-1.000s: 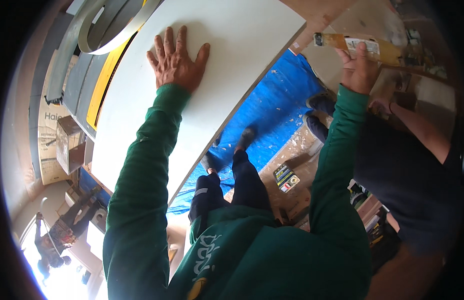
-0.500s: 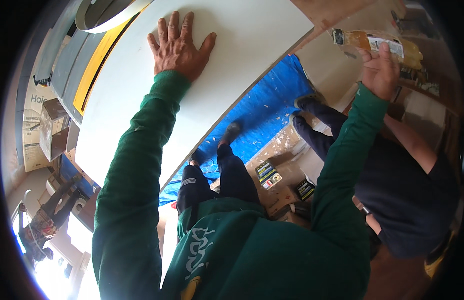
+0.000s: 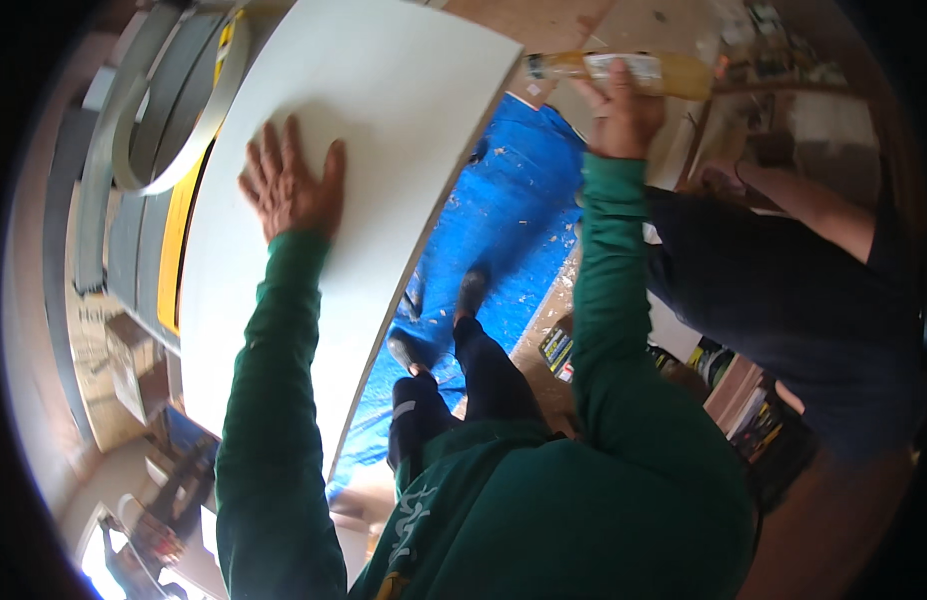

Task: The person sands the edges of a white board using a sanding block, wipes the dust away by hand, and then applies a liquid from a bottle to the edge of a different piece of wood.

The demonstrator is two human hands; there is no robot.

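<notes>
My left hand lies flat with its fingers apart on a large white board. To the right, beyond the board's edge, my right hand is wrapped round a clear bottle of yellowish contents with a pale label. The bottle is tipped on its side, its dark neck pointing left toward the board's far corner. Some of the fingers behind it are hidden.
A pale curled strip rests left of the board, over grey planks and a yellow bar. Blue sheeting spattered with debris covers the floor. Close on my right a co-worker in dark clothes bends over. Cardboard boxes stand at left.
My view has turned, so the board and sheeting sit differently. My right hand, still holding the bottle, appears farther left and nearer the board's corner. My left hand stays flat on the board.
</notes>
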